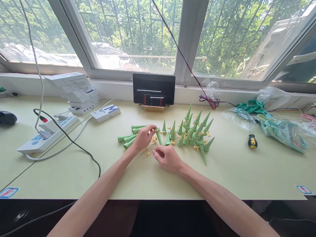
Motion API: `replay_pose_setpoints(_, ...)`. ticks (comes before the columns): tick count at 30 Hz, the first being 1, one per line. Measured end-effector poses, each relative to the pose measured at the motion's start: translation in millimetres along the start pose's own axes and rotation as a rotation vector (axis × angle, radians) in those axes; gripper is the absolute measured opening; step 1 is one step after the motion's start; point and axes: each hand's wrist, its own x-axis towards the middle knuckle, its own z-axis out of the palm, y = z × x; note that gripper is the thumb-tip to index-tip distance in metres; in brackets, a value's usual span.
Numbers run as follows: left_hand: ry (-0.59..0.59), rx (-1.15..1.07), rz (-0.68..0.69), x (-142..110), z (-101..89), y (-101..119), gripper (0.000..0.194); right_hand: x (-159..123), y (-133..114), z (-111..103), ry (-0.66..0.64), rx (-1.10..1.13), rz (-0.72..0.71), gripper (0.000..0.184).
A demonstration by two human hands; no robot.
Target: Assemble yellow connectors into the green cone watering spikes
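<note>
My left hand (144,137) is closed around a green plastic cone (158,135) and holds it point down on the pale green table (74,171). My right hand (167,157) rests beside it with fingers curled; what they pinch is too small to name. Small yellow pieces (147,154) lie between the hands. Several green cones (195,131) stand upright to the right. A few more cones (127,137) lie flat to the left of my left hand.
A power strip (46,131) with cables and a stack of white boxes (76,90) sit at left. A tablet (153,88) with a phone (154,100) leans at the window. A screwdriver (252,141) and plastic bags (281,130) lie at right.
</note>
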Motion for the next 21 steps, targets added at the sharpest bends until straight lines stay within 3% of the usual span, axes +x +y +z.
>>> replay_pose_setpoints(9, 0.171, -0.186, -0.186, 4.0, -3.9, -7.2, 0.022, 3.1, 2.3, -4.4, 0.300, -0.088, 0.025, 0.018)
replay_pose_setpoints(12, 0.216, -0.244, -0.245, 4.3, -5.1, -6.3, 0.023, 1.4, 3.6, -1.6, 0.240, -0.135, -0.014, 0.016)
replay_pose_setpoints(21, 0.259, -0.284, -0.285, 5.3, -3.9, -6.1, 0.028, -3.2, 0.2, 6.8, -0.155, -0.258, -0.097, 0.024)
